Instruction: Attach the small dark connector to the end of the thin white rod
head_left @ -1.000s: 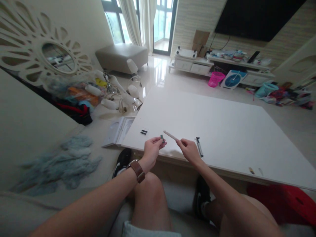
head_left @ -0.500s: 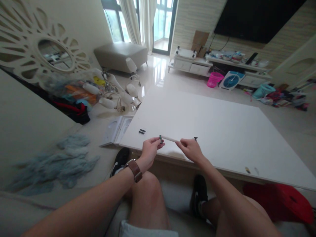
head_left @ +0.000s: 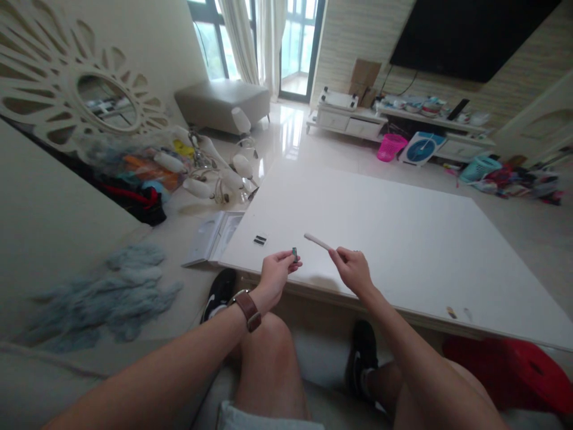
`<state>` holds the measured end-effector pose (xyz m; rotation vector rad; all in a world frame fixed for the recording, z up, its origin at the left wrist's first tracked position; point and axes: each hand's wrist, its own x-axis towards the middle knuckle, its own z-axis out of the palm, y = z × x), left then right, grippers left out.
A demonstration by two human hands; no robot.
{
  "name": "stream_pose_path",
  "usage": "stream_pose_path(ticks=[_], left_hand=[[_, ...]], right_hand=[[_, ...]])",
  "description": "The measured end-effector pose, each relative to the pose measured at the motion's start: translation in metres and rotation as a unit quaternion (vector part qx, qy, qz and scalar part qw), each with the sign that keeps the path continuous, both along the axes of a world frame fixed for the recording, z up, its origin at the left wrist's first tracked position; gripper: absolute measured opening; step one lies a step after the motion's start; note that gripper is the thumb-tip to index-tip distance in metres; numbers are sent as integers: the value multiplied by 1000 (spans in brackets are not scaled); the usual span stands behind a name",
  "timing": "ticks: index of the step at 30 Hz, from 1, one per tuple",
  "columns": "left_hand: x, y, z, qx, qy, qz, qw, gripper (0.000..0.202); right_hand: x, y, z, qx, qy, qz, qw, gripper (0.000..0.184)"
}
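Note:
My left hand is over the table's near edge, its fingers pinching a small dark-green rectangular piece, too small to name exactly. My right hand is closed on the end of a slim whitish stick. The stick's free tip points left and stands apart from the green piece. Beyond my left hand, two black strips in a small clear holder lie on the white tabletop.
Small items, one yellow and black, lie near the table's front right. An open white box is at the left corner. A chandelier rests on the floor behind it. A red object is at my right.
My right hand has drawn the stick back, up and to the right, so its tip has come away from the green piece. My left hand still pinches that piece, slightly shifted.

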<state>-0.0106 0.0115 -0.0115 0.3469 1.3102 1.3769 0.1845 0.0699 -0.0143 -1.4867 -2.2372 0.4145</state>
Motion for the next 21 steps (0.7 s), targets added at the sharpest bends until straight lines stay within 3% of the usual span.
stream_pose_path(ticks=[3, 7, 11, 15, 19, 21], left_hand=[[0, 0, 2, 1, 8, -6, 1000, 8], [0, -1, 2, -6, 10, 1, 1000, 8], [0, -1, 0, 1, 9, -5, 1000, 7], [-1, -1, -2, -9, 15, -7, 1000, 9], [-1, -1, -3, 0, 18, -11, 1000, 10], [-1, -1, -2, -3, 20, -10, 1000, 9]], right_hand=[[-4, -1, 1, -15, -40, 51, 998, 55], [-5, 0, 2, 9, -55, -13, 998, 55], [-3, 0, 2, -25, -57, 45, 997, 57], [0, 0, 2, -18, -79, -10, 997, 56], [0, 0, 3, -24, -69, 48, 996, 56], [0, 0, 4, -23, -80, 37, 996, 55]])
